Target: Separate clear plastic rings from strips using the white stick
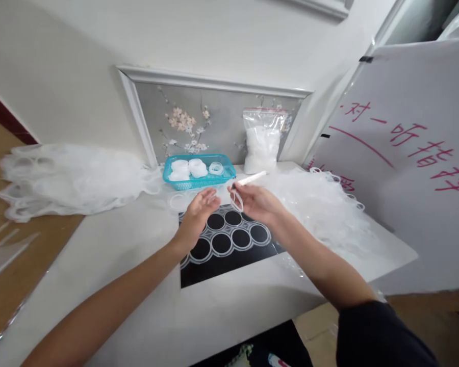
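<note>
My right hand is closed around a slim white pen-like tool with a dark tip. A translucent white ring hangs at its fingertips. Facing it, my left hand is open, fingers partly bent and apart from the ring. Beneath both hands lies a black sheet with rows of silver-edged circles. Behind them stands a blue plastic basket holding stacks of white rings and a few looser rings.
A large heap of translucent ring sheets lies left on the white table, and another heap lies right. A clear zip bag with white contents leans on the wall behind. A whiteboard with red writing stands at the right edge.
</note>
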### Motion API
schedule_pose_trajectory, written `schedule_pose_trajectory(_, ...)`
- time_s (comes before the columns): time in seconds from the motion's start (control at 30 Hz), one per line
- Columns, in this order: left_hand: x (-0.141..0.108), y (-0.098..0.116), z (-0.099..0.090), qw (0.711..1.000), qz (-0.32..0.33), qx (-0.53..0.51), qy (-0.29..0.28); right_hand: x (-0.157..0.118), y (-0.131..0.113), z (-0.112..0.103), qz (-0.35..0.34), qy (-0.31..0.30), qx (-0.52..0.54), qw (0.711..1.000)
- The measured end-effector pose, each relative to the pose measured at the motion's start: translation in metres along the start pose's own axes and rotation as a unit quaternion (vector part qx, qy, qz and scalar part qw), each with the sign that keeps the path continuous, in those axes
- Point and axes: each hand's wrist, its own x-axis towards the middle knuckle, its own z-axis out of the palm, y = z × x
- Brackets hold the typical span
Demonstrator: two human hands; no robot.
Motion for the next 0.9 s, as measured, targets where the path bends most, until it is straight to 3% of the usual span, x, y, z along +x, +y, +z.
schedule_pose_trajectory(0.07, -0.011, 0.026, -0.012, 0.993, -0.038, -0.107, -0.01, -0.024, -0.019, 0.008, 0.094, -0.077, 0.2, 0.972)
schedule_pose_trajectory(0.17, -0.032, 0.059, -0.024, 0.98, -0.083, -0.182, -0.001, -0.04, -0.047, 0.012, 0.164, -0.133, 0.352, 0.912)
schedule_pose_trajectory(0.3, -0.05, 0.075, -0.031, 0.966, -0.121, -0.23, 0.001, -0.041, -0.067, 0.017, 0.166, -0.13, 0.392, 0.895)
schedule_pose_trajectory(0.43, -0.054, 0.078, -0.031, 0.943, -0.137, -0.304, -0.019, -0.041, -0.069, 0.023, 0.203, -0.127, 0.427, 0.872)
schedule_pose_trajectory(0.63, -0.054, 0.08, -0.03, 0.902, -0.183, -0.391, -0.019, -0.043, -0.059, 0.026, 0.243, -0.152, 0.524, 0.802)
schedule_pose_trajectory(0.73, -0.049, 0.073, -0.03, 0.895, -0.19, -0.404, 0.003, -0.043, -0.054, 0.026, 0.214, -0.192, 0.549, 0.785)
schedule_pose_trajectory(0.9, -0.036, 0.053, -0.025, 0.91, -0.21, -0.356, -0.013, -0.044, -0.047, 0.035, 0.043, -0.224, 0.502, 0.834)
